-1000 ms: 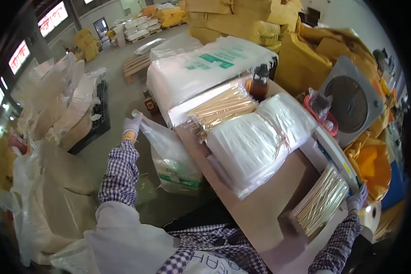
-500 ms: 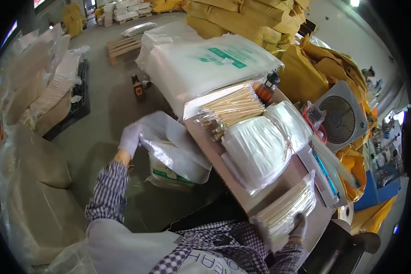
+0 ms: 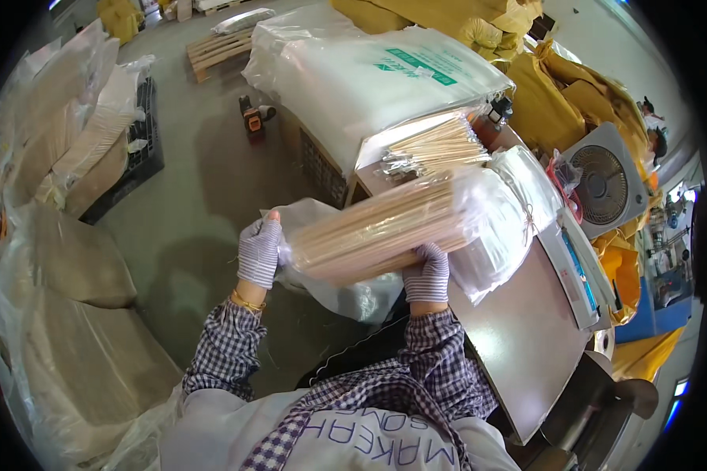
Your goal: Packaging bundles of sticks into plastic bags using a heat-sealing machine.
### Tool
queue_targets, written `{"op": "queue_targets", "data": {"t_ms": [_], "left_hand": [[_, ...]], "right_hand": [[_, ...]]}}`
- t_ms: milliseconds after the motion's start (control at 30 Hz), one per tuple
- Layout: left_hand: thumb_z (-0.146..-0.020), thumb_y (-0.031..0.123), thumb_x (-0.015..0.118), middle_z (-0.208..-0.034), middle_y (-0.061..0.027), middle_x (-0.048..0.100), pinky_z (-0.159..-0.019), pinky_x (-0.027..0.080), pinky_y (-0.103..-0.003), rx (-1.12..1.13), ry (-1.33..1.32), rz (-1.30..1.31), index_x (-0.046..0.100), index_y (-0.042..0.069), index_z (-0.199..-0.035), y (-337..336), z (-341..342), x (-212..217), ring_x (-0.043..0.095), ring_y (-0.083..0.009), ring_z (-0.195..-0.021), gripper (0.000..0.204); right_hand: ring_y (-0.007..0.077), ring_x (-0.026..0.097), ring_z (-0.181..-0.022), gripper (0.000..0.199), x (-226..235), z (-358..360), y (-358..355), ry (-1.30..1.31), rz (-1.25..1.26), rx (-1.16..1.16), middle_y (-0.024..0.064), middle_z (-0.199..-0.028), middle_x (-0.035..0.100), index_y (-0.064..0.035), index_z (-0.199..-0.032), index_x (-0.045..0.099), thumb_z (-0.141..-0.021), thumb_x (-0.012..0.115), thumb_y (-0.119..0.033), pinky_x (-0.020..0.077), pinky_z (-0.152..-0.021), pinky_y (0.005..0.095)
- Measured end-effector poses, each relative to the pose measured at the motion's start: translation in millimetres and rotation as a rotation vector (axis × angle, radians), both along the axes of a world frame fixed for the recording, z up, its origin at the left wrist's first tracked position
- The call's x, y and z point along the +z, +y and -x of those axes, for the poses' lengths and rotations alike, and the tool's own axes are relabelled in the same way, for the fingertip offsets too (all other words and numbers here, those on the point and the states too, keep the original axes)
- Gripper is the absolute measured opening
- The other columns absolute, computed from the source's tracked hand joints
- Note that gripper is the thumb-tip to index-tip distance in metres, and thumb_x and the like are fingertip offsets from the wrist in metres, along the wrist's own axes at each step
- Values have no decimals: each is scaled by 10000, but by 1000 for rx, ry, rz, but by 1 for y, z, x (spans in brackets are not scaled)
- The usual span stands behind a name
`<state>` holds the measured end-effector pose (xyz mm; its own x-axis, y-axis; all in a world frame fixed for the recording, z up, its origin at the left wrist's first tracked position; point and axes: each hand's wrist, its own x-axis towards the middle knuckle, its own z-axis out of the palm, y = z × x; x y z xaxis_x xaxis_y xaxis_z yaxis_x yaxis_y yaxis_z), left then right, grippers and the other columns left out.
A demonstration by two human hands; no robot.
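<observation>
A clear plastic bag of thin wooden sticks (image 3: 381, 228) is held up in front of me, slanting up to the right. My left hand (image 3: 261, 247), in a striped glove, grips its left end. My right hand (image 3: 427, 271) is closed round its lower edge near the right end; part of its fingers is hidden under the bag. Behind and below hangs a large translucent plastic bag (image 3: 361, 302), partly covered by the sticks. To the right lies a stack of clear plastic bags (image 3: 491, 243) tied with string. Loose sticks (image 3: 440, 147) lie in a box beyond it.
The table (image 3: 518, 337) runs along my right side. At the far side stands a large plastic-wrapped stack (image 3: 369, 71). A grey fan (image 3: 602, 180) is at the right, near yellow sacks (image 3: 558, 86). Plastic-covered boards (image 3: 78, 306) stand at left; an orange-black tool (image 3: 253, 122) is on the floor.
My right hand has lifted the bag of sticks off the table and brought it left. My left hand has let go of the large translucent bag and taken the sticks' left end.
</observation>
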<state>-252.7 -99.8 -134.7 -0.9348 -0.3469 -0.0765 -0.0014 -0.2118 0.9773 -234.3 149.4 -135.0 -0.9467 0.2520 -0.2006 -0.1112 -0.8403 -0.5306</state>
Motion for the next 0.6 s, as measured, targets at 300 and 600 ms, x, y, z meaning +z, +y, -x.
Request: {"op": "queue_targets", "data": {"t_ms": [300,600], "left_hand": [[-890,278,568,-472,6,459,-327,308,-218,-299,-103,89,466,103,-568,7,-4,11,401,-81,-336,380],[-905,244,525,-505,21,452,-381,317,-225,-96,46,31,458,114,-586,-28,-20,2,408,-68,-410,351]], "right_hand": [[215,551,-856,337,-11,8,-3,-181,136,-32,83,-884,569,-3,-967,520,-645,524,100,485,-809,333],[273,627,-786,216,-52,52,-12,466,-1957,640,123,-835,649,-15,-879,612,-690,645,-113,493,-715,344]]}}
